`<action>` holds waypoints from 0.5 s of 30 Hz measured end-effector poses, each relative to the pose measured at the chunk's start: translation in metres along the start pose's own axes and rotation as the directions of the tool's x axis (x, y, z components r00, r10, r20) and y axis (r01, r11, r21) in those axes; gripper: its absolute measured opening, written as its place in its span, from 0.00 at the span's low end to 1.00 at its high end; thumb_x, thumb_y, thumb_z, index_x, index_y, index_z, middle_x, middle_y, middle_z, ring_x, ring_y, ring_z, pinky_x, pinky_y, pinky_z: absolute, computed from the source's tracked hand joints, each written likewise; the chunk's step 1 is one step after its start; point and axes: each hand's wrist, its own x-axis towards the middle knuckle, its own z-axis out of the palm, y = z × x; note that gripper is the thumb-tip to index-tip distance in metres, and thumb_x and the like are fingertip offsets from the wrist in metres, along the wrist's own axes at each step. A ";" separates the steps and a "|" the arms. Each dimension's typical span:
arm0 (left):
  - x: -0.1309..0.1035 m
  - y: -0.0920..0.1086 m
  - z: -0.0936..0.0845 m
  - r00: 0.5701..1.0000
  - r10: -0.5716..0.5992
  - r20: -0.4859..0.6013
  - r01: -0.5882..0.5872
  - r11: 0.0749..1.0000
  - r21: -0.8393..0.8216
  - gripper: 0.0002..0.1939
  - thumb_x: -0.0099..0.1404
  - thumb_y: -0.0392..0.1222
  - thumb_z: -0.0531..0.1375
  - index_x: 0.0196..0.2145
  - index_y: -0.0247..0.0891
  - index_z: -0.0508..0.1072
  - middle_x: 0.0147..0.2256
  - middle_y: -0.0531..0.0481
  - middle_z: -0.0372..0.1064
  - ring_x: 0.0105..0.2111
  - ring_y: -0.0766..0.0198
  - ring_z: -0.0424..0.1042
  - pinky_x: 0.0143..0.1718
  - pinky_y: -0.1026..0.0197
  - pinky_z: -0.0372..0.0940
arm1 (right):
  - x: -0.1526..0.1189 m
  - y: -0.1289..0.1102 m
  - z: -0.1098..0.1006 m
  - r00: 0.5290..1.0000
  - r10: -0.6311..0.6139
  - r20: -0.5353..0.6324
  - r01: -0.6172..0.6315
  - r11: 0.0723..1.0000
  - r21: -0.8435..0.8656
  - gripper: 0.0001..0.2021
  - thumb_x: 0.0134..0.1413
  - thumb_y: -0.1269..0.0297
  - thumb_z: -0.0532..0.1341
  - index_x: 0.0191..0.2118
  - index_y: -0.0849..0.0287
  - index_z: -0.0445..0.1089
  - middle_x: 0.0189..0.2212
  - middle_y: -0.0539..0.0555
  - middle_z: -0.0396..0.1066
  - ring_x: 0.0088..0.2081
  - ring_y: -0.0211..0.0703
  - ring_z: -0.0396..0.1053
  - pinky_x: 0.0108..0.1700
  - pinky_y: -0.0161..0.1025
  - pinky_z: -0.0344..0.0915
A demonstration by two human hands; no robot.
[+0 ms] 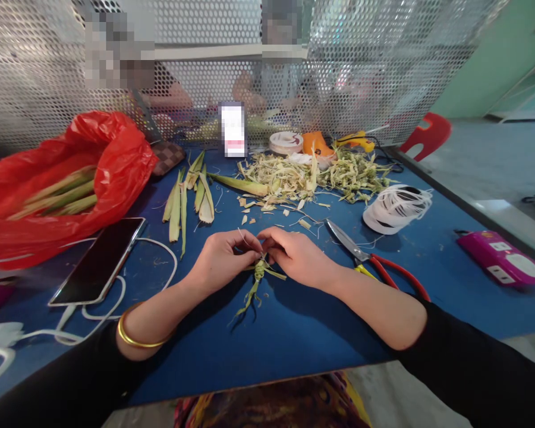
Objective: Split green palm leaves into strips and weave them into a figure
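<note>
In the head view, a small plaited leaf piece point(259, 270) is held over the blue worktop point(321, 339), near its front edge and between the person's two hands. By the left hand point(225, 261), its upper end is pinched, with thumb and forefinger brought together; a fine white thread point(244, 236) is seen rising beside these fingers. By the right hand point(289, 255), the same end is met from the other side, with fingers curled in and tips closed; which fingertip is pressed on thread and which on leaf cannot be told. The loose tail of the piece is pointed toward the person. A gold bangle point(138, 343) is worn on the left forearm.

Beyond the hands, leaf strips point(175, 211) are laid out, and a heap of pale shreds point(271, 178) is spread beside a pile of green knotted pieces point(356, 178). On the right, scissors point(348, 238) with red handles, a spool of white cord point(395, 208) and a purple socket block point(503, 257) are placed. On the left, a dark-screened phone point(98, 261) is plugged into a white cable point(173, 264), and long leaves point(71, 193) are contained in a red bag point(129, 142). Behind a perforated screen point(205, 77), two other people are partly seen.
</note>
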 end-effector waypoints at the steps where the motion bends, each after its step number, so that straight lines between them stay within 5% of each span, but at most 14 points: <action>1: -0.001 0.001 0.001 0.999 0.028 -0.029 -0.026 0.998 0.061 0.03 0.54 0.37 0.60 0.27 0.37 0.74 0.25 0.54 0.72 0.24 0.69 0.68 0.27 0.67 0.61 | 0.000 0.000 0.000 1.000 -0.011 -0.002 0.011 1.000 -0.029 0.15 0.55 0.79 0.51 0.46 0.59 0.64 0.37 0.54 0.74 0.32 0.37 0.71 0.36 0.36 0.64; 7: -0.012 0.008 0.009 0.969 0.206 -0.136 -0.146 0.923 0.355 0.07 0.58 0.36 0.57 0.32 0.39 0.75 0.29 0.53 0.75 0.27 0.67 0.70 0.31 0.66 0.62 | -0.002 -0.002 -0.003 1.000 -0.014 -0.005 0.013 0.994 -0.111 0.14 0.53 0.77 0.53 0.44 0.59 0.65 0.36 0.54 0.75 0.33 0.39 0.71 0.34 0.35 0.62; 15: -0.010 0.003 0.007 0.973 0.218 -0.083 -0.174 0.915 0.364 0.09 0.58 0.34 0.56 0.35 0.41 0.74 0.31 0.54 0.76 0.29 0.67 0.71 0.32 0.67 0.63 | -0.001 -0.001 -0.003 1.000 -0.026 -0.006 0.025 0.993 -0.112 0.13 0.52 0.77 0.54 0.43 0.59 0.65 0.35 0.53 0.75 0.36 0.40 0.72 0.35 0.35 0.62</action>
